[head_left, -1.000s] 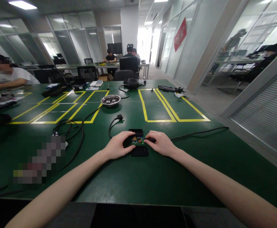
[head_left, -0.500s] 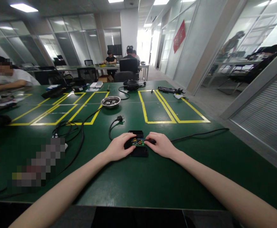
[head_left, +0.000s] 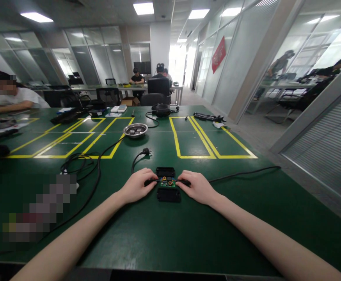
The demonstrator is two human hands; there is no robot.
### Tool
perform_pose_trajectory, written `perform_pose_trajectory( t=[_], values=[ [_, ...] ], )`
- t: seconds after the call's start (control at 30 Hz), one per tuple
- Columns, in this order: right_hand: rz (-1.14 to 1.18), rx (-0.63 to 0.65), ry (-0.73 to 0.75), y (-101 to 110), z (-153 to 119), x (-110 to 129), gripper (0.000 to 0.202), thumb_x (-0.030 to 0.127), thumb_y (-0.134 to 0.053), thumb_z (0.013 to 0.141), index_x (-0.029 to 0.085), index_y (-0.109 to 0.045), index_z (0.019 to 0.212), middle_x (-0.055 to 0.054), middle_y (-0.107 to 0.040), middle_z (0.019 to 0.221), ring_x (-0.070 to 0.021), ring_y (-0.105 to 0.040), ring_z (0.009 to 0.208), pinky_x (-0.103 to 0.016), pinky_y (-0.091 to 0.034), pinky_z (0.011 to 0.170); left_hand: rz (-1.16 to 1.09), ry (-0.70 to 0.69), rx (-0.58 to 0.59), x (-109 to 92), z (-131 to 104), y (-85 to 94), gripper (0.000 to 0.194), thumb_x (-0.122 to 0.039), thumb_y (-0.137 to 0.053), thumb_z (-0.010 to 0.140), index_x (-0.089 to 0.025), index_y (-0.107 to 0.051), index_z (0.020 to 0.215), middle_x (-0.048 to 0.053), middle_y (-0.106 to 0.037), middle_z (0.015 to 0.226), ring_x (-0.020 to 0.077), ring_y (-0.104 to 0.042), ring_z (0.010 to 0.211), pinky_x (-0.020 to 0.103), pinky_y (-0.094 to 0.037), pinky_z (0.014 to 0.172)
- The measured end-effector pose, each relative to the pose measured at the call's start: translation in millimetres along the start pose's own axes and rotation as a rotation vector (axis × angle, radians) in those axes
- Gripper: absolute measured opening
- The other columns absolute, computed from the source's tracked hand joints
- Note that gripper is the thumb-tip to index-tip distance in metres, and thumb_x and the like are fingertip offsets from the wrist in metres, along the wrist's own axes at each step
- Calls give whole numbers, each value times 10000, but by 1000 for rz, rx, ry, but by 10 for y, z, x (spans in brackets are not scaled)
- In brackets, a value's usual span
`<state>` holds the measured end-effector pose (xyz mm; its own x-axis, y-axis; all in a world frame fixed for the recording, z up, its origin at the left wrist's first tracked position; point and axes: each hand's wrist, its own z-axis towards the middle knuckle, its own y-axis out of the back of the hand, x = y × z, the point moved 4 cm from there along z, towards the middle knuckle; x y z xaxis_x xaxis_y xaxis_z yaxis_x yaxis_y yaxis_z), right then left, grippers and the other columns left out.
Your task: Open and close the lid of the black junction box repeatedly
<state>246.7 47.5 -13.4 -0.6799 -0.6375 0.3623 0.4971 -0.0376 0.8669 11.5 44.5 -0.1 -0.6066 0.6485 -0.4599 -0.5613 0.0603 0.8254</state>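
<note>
A small green circuit board with copper coils lies between two black plastic case halves, one half beyond it and the other half on the near side. Just left of the board, my left hand pinches the black cable at that end; this cable seems to lead to a two-pin plug. On the opposite side my right hand is closed on a second black cable, which runs off to the right. Part of each cable is hidden by the fingers.
A metal bowl with small metal parts stands beyond the plug. Yellow tape outlines areas of the green table. Looped cables and a blurred-out object lie at left. A co-worker sits far left.
My left hand has moved off the board leftward, from its edges to the cable there. My right hand stays on its cable. The view has tilted slightly upward.
</note>
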Motion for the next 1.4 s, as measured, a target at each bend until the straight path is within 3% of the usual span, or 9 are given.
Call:
perform_pose_trajectory(
  t=[0.17,0.33,0.43,0.57,0.77,0.93,1.13,1.4],
  values=[
    [-188,60,167,2,-5,-6,231,294,-547,1052,194,-751,1008,-61,-701,854,-190,-679,737,-289,-445,634,30,-82,51,2,-5,8,231,-252,-486,1042,-207,-699,1121,81,-699,1061,222,-657,1005,335,-554,891],
    [-182,77,177,31,-8,-33,263,317,-510,1069,199,-746,1061,-64,-714,898,-183,-694,770,-277,-449,659,49,-68,81,26,-8,17,269,-269,-450,1062,-211,-685,1180,75,-690,1070,204,-666,981,306,-548,888],
    [-179,106,109,57,-2,-65,274,327,-485,1073,197,-726,1057,-71,-737,952,-196,-710,812,-282,-446,680,50,-23,107,46,-11,10,276,-286,-437,1070,-211,-671,1195,69,-694,1082,194,-679,953,292,-546,864],
    [-229,179,-43,106,9,-151,350,320,-401,1096,202,-668,904,-57,-734,855,-201,-707,792,-279,-412,682,44,20,132,63,-6,5,262,-323,-445,1070,-207,-673,1126,61,-720,1062,201,-693,953,293,-539,855],
    [-241,240,-107,148,23,-162,379,310,-370,1087,208,-614,815,-58,-717,844,-207,-692,806,-283,-388,689,110,85,153,74,21,28,311,-374,-433,1069,-204,-673,969,48,-739,942,195,-690,845,274,-497,767],
    [-260,282,-178,183,52,-101,438,311,-364,1091,193,-664,796,-73,-747,850,-210,-704,808,-285,-378,688,321,222,158,88,70,26,469,-406,-364,1094,-201,-623,761,47,-715,768,206,-673,740,273,-424,679],
    [-400,365,-360,245,89,-54,586,348,-320,1113,179,-760,765,-112,-790,850,-232,-736,809,-294,-356,653,437,360,185,32,137,23,552,-415,-335,1098,-194,-707,757,90,-770,818,239,-727,810,277,-389,668],
    [-416,407,-345,305,74,-33,621,368,-282,1128,164,-806,864,-137,-805,920,-254,-758,898,-296,-382,694,511,455,252,16,160,68,654,-434,-282,1087,-182,-707,659,129,-765,771,277,-737,815,304,-328,631]
  ],
)
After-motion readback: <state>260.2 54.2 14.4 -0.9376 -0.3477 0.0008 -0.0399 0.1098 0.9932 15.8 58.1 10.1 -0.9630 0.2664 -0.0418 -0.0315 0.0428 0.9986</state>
